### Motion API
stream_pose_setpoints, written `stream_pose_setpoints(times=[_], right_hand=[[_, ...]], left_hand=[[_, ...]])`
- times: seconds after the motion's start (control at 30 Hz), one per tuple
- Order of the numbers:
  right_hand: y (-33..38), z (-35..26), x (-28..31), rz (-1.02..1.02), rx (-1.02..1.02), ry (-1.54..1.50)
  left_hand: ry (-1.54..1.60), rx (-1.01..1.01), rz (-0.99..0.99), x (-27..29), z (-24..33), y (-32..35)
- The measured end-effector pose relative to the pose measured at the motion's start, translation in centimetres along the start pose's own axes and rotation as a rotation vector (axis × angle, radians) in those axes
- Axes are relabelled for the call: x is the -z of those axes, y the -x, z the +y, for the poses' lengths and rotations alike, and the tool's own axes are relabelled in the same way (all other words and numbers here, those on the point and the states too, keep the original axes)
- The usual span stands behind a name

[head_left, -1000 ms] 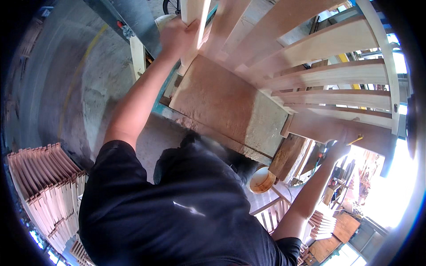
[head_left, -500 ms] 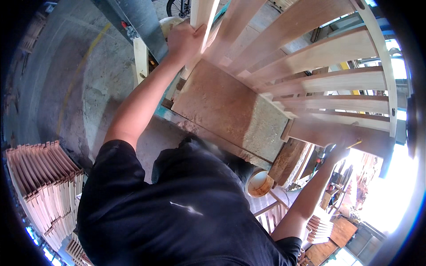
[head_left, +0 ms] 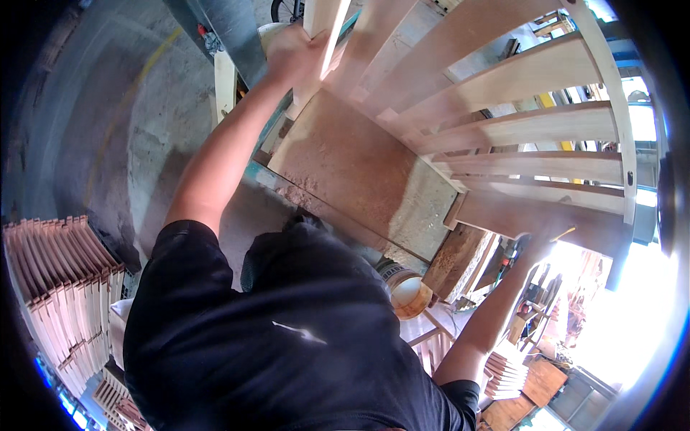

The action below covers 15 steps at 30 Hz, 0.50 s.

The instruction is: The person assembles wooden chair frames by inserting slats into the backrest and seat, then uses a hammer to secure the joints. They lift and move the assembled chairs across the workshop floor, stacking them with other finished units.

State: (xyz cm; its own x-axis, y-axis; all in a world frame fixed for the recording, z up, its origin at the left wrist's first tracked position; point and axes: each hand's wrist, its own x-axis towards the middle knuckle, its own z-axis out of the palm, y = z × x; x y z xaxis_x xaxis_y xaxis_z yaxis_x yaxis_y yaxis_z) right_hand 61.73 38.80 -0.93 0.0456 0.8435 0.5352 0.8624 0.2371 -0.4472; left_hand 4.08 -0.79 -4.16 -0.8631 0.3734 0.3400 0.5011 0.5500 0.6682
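A large slatted frame of pale wood (head_left: 517, 131) stands before me, its flat slats running between a long rail (head_left: 612, 108) at the far right and a lower rail. My left hand (head_left: 293, 54) is closed around the upright end board (head_left: 316, 72) on the left. At the opposite end, my right hand (head_left: 535, 248) is at the lower edge of the wide end board (head_left: 532, 210). Haze and glare blur its fingers, some of which seem hidden by the board. A thin yellow stick-like thing (head_left: 565, 233) shows beside that hand.
Beneath the frame lies a dusty brown panel (head_left: 345, 154). A bucket (head_left: 411, 296) stands by a wooden block (head_left: 460, 262). Stacked slatted wooden parts (head_left: 68, 287) rise at the left. A grey metal post (head_left: 226, 36) is near my left hand.
The view has shifted slightly, so the frame and panel sit a little farther left and up, and more of the bucket shows. Both hands stay at the same end boards.
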Motion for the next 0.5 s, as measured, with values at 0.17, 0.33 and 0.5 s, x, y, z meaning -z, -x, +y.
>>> stream_pose_setpoints(times=[0.17,0.33,0.5], right_hand=[[-0.4,-0.2,-0.3,-0.032,0.038,-0.007],[-1.6,1.6,-1.1,0.025,0.248,0.195],[-2.2,1.9,-1.7,0.01,0.265,0.133]], left_hand=[[0.034,-0.073,0.031,0.1,-0.8,0.0],[-0.025,-0.065,0.048,-0.2,-1.1,0.1],[-0.031,-0.031,-0.021,0.7,0.1,0.5]])
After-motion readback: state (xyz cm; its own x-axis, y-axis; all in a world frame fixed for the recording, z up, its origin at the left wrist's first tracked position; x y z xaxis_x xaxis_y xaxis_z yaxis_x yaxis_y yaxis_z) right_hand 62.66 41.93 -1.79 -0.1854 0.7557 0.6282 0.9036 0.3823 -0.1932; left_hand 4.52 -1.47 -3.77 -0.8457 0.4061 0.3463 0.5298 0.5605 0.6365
